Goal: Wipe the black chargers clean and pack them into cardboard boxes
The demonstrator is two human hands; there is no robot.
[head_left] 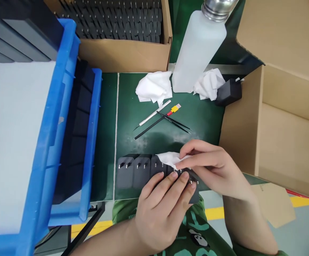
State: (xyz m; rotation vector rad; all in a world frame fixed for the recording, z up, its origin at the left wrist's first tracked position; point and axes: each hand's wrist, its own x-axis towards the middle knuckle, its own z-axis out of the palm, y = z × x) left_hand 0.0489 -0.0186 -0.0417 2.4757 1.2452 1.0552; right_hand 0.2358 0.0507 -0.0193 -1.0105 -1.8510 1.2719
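A row of black plug adapters point(125, 172) stands near the table's front edge with metal prongs up. My left hand point(160, 209) lies over the right part of the row, its fingers stretched out and resting on the adapters. Between the fingers of my right hand point(213, 163) is a white wipe point(168, 158), pinched and touching the adapters by their prongs. Beneath the hands, some of the adapters are partly hidden. Behind the row lie a silver pen-like tool point(154, 113), black tweezers point(174, 121) and a black cable with a yellow USB plug point(175, 108).
Crumpled white wipes point(154, 87) lie beside a translucent bottle point(197, 49). A single adapter point(229, 93) sits by the open cardboard box point(239, 124) at right. Another carton point(125, 55) holds many pronged adapters. Blue crates point(45, 135) with black adapters stand at left.
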